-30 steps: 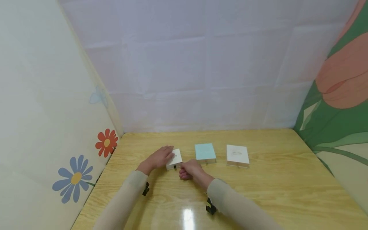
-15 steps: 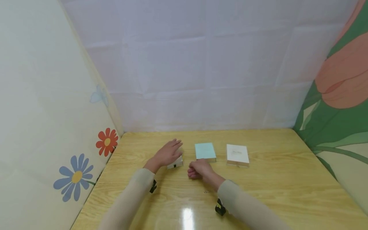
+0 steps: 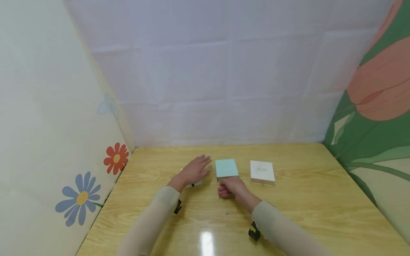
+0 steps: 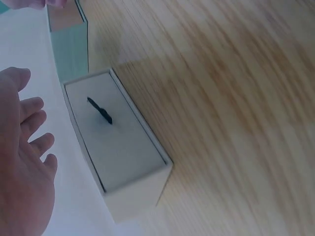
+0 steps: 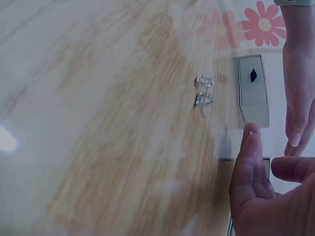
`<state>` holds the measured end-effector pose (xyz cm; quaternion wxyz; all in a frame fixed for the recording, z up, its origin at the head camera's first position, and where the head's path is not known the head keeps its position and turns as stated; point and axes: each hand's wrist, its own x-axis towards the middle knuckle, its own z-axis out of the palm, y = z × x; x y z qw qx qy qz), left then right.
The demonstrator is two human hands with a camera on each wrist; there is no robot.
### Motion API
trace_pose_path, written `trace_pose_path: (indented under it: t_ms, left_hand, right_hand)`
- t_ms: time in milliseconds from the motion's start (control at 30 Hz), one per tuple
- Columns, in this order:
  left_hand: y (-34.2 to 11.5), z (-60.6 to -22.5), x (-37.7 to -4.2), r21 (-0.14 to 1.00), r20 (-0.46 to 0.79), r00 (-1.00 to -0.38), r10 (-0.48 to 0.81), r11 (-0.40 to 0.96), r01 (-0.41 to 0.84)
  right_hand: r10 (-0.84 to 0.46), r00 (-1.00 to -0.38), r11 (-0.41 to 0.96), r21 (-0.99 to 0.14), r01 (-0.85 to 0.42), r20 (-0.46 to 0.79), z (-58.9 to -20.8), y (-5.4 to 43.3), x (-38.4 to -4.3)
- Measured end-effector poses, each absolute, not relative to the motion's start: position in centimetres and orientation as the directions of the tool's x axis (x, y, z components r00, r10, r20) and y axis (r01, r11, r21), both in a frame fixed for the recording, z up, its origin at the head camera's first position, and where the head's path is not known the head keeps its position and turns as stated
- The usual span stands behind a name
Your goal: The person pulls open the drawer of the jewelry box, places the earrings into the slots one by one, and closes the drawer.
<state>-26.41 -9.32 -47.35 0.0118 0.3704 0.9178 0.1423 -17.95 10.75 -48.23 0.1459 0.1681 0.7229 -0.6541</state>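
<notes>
At the front of the pale turquoise box, the right hand has curled fingers; whether they pinch anything I cannot tell. The left hand, grasping nothing, hovers by the black-tabbed drawer box. Both have shifted rightward, so work there seems done. Silvery jewellery lies nearer the person.

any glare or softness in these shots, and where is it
Head view: a white glare patch on the table near the bottom edge, away from the teal box; right wrist view: a glare spot at the left edge, and a faint reflection of the red flower in the table; left wrist view: no hard glare, wood grain soft.
</notes>
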Motion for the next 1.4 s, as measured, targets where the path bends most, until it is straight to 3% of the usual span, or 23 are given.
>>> trace_pose_path:
  t_ms: [367,867,1400]
  left_hand:
    - [-7.3,-47.7,-26.6,0.283,0.087,-0.706,0.703,0.662,0.694]
    - [-5.6,-47.6,-26.8,0.206,0.078,-0.655,0.751,0.631,0.748]
    - [-4.9,-48.5,-26.8,0.156,-0.019,-0.681,0.732,0.675,0.721]
  right_hand:
    - [0.065,-0.885,0.072,-0.883,0.465,-0.461,-48.9,12.6,-18.1]
    - [0.082,-0.881,-0.01,-0.885,0.466,-0.465,-48.9,12.7,-18.6]
    - [0.093,-0.893,-0.063,-0.898,0.436,-0.44,-49.3,12.3,-18.7]
